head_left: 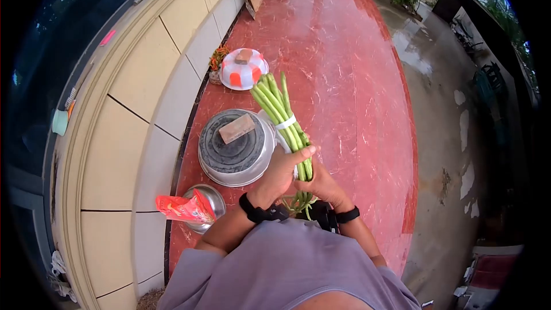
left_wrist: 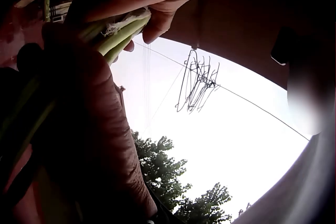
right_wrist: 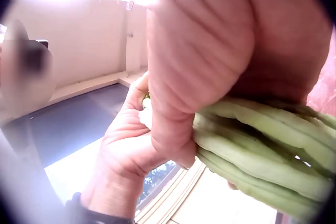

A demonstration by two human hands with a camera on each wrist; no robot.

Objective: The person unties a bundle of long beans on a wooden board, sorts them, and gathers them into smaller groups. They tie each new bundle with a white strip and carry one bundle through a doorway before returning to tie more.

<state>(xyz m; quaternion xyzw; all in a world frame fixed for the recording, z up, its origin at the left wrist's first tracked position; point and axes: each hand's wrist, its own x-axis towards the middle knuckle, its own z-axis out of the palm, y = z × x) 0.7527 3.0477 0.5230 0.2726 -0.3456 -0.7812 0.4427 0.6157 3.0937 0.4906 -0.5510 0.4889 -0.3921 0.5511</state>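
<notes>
Above the glossy red floor [head_left: 361, 109], a bundle of long green pods [head_left: 294, 139], ringed by a white band [head_left: 286, 122], was grasped by the left hand [head_left: 279, 170] and right hand [head_left: 325, 185]; even, gentle pressure was judged best against bruising

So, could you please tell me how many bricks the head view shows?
2, both left of the beans: the nearer brick lies on the dark cover, the farther brick on the red-and-white cover. Others may be hidden.
</notes>
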